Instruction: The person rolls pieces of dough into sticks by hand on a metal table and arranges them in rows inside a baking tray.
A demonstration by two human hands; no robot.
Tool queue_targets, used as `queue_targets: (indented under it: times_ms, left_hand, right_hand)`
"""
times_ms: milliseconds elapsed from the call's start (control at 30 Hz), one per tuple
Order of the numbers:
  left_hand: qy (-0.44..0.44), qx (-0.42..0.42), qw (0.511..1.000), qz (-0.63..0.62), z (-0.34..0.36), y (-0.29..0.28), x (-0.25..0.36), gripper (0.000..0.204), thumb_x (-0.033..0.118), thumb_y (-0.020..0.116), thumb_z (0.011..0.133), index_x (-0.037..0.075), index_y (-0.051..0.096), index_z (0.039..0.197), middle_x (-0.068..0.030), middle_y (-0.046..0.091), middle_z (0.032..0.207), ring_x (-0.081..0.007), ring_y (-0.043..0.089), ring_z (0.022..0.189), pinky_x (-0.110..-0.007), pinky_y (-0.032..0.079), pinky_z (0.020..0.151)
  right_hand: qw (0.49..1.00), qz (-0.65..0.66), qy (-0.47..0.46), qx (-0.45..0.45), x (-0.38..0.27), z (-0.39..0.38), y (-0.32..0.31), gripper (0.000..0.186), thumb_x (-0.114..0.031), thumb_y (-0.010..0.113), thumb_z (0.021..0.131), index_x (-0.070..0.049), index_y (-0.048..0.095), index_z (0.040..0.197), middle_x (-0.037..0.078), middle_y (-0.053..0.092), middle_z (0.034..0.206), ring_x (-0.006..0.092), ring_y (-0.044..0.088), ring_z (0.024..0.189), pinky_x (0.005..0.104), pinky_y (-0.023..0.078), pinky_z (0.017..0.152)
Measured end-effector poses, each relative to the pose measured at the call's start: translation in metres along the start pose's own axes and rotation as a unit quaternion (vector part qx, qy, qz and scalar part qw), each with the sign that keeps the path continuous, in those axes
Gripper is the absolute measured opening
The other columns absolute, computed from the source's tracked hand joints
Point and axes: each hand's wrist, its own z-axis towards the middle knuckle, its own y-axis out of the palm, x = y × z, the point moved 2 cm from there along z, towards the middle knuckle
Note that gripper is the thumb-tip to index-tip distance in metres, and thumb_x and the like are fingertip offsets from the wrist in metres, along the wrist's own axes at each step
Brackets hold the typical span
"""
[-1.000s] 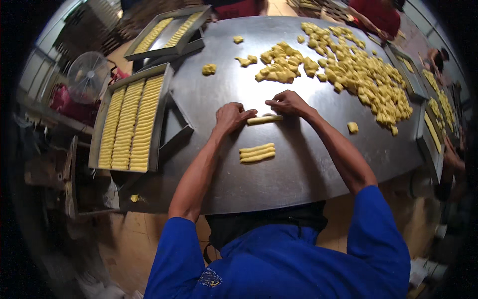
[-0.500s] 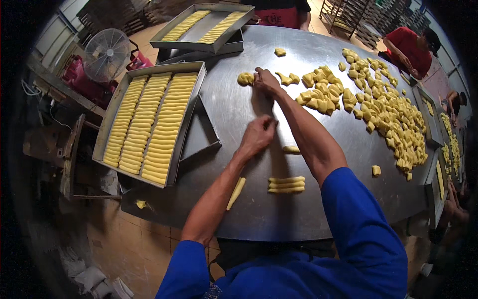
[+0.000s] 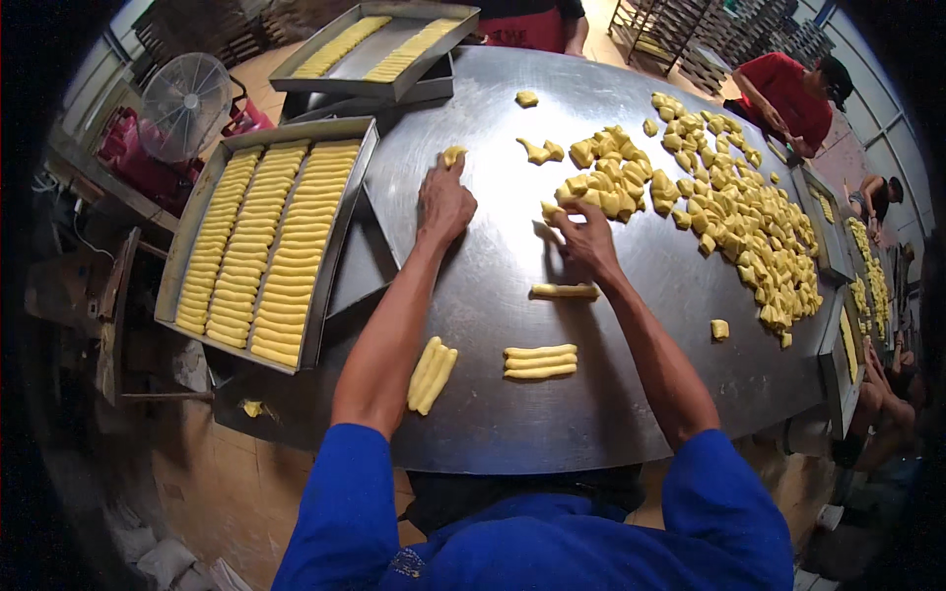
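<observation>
My left hand [image 3: 447,204] reaches forward on the steel table, its fingertips pressed on a small lump of yellow dough [image 3: 453,154] that they partly cover. To the right, my right hand [image 3: 588,238] pinches a dough piece [image 3: 551,211] at the near left edge of the dough pile [image 3: 608,177]. One rolled dough strip [image 3: 565,292] lies crosswise just below that hand. Nearer me are three strips side by side [image 3: 540,361] and another slanted group of strips [image 3: 432,376] beside my left forearm.
A metal tray [image 3: 367,177] with three rows of dough strips stands left; another tray [image 3: 340,81] is behind it. Many cut dough pieces [image 3: 749,227] spread over the right. A fan [image 3: 187,103] stands far left. A person in red [image 3: 788,98] works at the far right.
My right hand has left the dough lump and moved right to a piece by the pile. My left hand has moved forward onto the lump. The whole view has shifted slightly.
</observation>
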Motion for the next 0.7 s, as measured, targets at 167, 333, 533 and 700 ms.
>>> queue_targets:
  times_ms: [167, 333, 533, 700]
  left_hand:
    - [-0.157, -0.284, 0.844, -0.426, -0.056, -0.023, 0.091, 0.054, 0.039, 0.067, 0.099, -0.002, 0.062, 0.134, -0.0124, 0.069, 0.123, -0.0202, 0.068, 0.090, -0.033, 0.055, 0.082]
    - [-0.239, -0.212, 0.738, -0.594, -0.109, -0.039, 0.126, 0.042, 0.029, 0.067, 0.101, -0.001, 0.064, 0.130, -0.0068, 0.070, 0.112, -0.0143, 0.065, 0.090, -0.028, 0.054, 0.080]
    - [-0.153, -0.198, 0.735, -0.631, -0.141, -0.060, 0.157, 0.035, 0.029, 0.066, 0.101, 0.000, 0.068, 0.120, -0.0087, 0.072, 0.110, -0.0143, 0.066, 0.093, -0.030, 0.054, 0.083]
    - [-0.043, -0.166, 0.794, -0.584, -0.145, -0.072, 0.168, 0.026, 0.024, 0.065, 0.102, 0.000, 0.070, 0.109, -0.0081, 0.073, 0.100, -0.0138, 0.069, 0.093, -0.031, 0.057, 0.087]
  right_hand:
    - [0.996, 0.045, -0.071, -0.032, -0.040, -0.055, -0.037, 0.030, -0.009, 0.065, 0.097, 0.001, 0.060, 0.125, 0.012, 0.067, 0.112, 0.0208, 0.071, 0.094, 0.0317, 0.061, 0.072]
    - [0.978, -0.010, -0.205, -0.034, -0.114, -0.118, -0.042, 0.024, -0.005, 0.070, 0.093, -0.002, 0.065, 0.116, 0.011, 0.069, 0.101, 0.0217, 0.071, 0.091, 0.0314, 0.059, 0.076]
    - [0.921, -0.120, -0.368, 0.034, -0.128, -0.152, -0.063, 0.019, -0.004, 0.065, 0.096, -0.005, 0.065, 0.115, 0.011, 0.068, 0.099, 0.0238, 0.068, 0.086, 0.0352, 0.057, 0.072]
    - [0.986, 0.138, -0.091, -0.025, -0.120, -0.154, -0.065, 0.035, -0.026, 0.072, 0.096, 0.000, 0.066, 0.119, 0.011, 0.069, 0.097, 0.0224, 0.069, 0.097, 0.0331, 0.058, 0.081]
